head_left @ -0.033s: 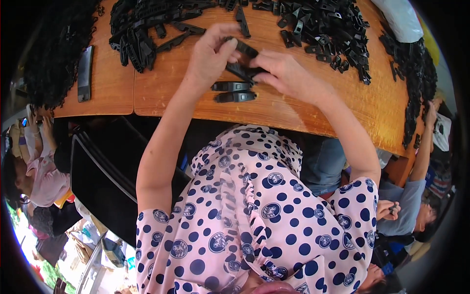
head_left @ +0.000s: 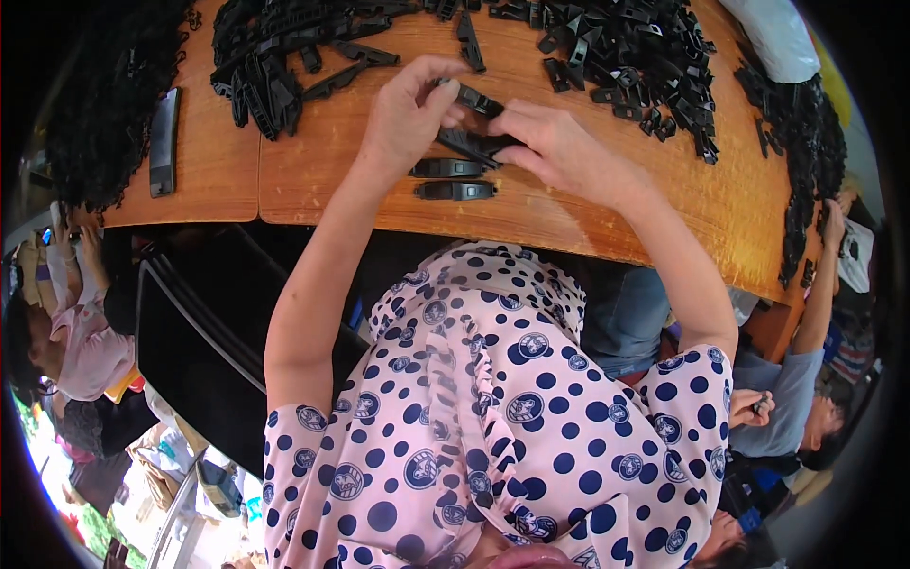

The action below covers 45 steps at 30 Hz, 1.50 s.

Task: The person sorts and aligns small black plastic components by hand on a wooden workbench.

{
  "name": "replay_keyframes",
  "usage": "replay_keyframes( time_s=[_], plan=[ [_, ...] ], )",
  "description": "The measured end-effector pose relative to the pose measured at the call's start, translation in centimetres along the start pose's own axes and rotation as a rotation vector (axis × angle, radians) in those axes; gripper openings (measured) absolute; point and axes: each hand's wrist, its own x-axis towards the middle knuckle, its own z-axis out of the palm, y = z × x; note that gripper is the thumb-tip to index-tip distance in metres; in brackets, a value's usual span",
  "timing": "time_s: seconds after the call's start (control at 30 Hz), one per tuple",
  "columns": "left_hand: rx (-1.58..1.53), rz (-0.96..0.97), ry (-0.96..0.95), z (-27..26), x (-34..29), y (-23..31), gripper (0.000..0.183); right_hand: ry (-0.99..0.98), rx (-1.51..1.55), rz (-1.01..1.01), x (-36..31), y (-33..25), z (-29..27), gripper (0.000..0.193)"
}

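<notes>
Over the table, a narrow black plastic part (head_left: 479,100) spans the gap between my two hands. My left hand (head_left: 406,114) is closed on its left end, thumb against the fingers. At the other end, my right hand (head_left: 550,142) pinches it with bent fingertips, which partly hide it. Just below, another long black piece (head_left: 462,145) lies slantwise near my right fingertips; whether they touch it I cannot tell. Closer to the table edge, two similar black parts, an upper one (head_left: 449,168) and a lower one (head_left: 455,190), lie side by side.
Long black pieces (head_left: 270,81) are heaped at the far left, small black clips (head_left: 635,57) at the far right. A flat black bar (head_left: 164,142) lies on the wooden table (head_left: 313,175). Dark piles stand at both sides. A white bag (head_left: 777,43) and other people are nearby.
The part between my hands has turned slightly and shows more clearly. My left fingers have shifted a little downward; the right hand has barely moved.
</notes>
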Motion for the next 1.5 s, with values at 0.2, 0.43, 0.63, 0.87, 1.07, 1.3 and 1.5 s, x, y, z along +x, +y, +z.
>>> replay_keyframes(
  time_s=[0.2,0.43,0.63,0.87,1.07,1.3,1.5],
  plan=[
    [0.619,0.206,0.052,-0.9,-1.6,1.5,0.026,0.122,-0.051,0.194,-1.3,0.0,-1.3,0.023],
    [0.774,0.257,-0.067,-1.2,-1.7,2.0,0.022,0.191,-0.372,0.070,0.0,0.6,-1.2,0.024],
    [0.751,0.311,-0.109,-1.5,-1.6,1.9,0.015,-0.045,-0.366,0.155,0.5,-0.5,-2.3,0.024],
    [0.732,0.393,-0.134,-0.9,-1.4,2.0,0.016,0.048,-0.264,0.121,1.0,-0.7,-0.6,0.021],
    [0.769,0.381,-0.158,-1.4,-1.2,2.3,0.017,0.026,-0.367,0.154,1.8,-0.7,-0.6,0.028],
    [1.044,0.563,-0.068,-1.5,2.7,3.1,0.028,0.142,-0.970,0.137,-0.3,2.7,-2.8,0.022],
    [1.332,0.801,-0.102,-0.8,6.2,2.7,0.025,0.059,-1.001,0.209,-0.5,2.5,-3.0,0.021]
  ],
)
